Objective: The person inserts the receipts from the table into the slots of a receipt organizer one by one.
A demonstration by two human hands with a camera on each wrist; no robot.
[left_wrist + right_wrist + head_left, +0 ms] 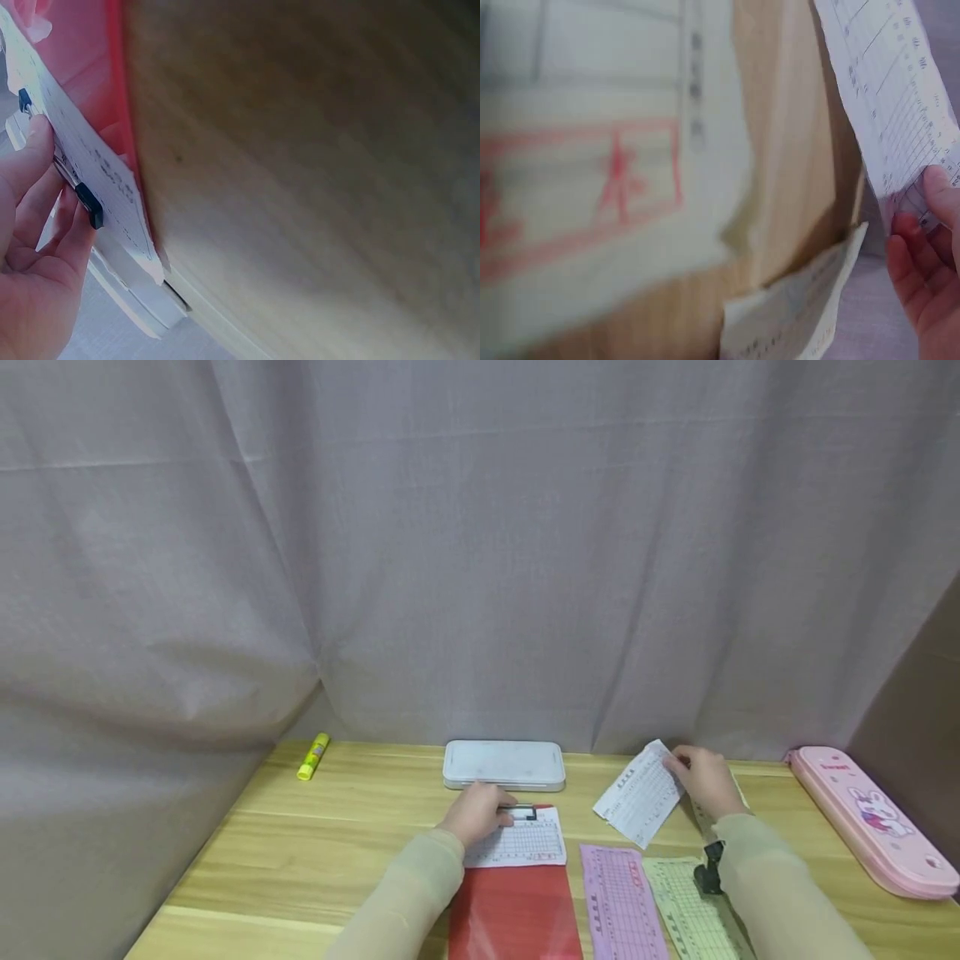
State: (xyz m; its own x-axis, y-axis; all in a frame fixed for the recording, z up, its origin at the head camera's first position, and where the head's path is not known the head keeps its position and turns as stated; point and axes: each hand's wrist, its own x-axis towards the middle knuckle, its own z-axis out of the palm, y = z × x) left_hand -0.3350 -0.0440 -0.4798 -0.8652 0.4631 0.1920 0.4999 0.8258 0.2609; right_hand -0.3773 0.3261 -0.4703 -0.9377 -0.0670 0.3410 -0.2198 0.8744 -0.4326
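Can't read the tiny print on the white slip point(637, 797), pinched by its far right edge in the right hand point(708, 781). Farther left, pinching the clip point(89, 204) of the red board point(516, 906) with the left hand point(474, 815).

Red clipboard point(516, 914): near end cut by head view's bottom edge; top partly under white form point(525, 852). Clip point(90, 204) on clipboard: middle hidden by left hand point(474, 814). Right of clipboard, pink form point(624, 902) and green form point(678, 902): near ends cut. Right hand point(705, 777), beyond clipboard, covers loose sheet's point(640, 793) corner; print too small. Right wrist view: red-stamped paper point(577, 172) blurred, cropped.
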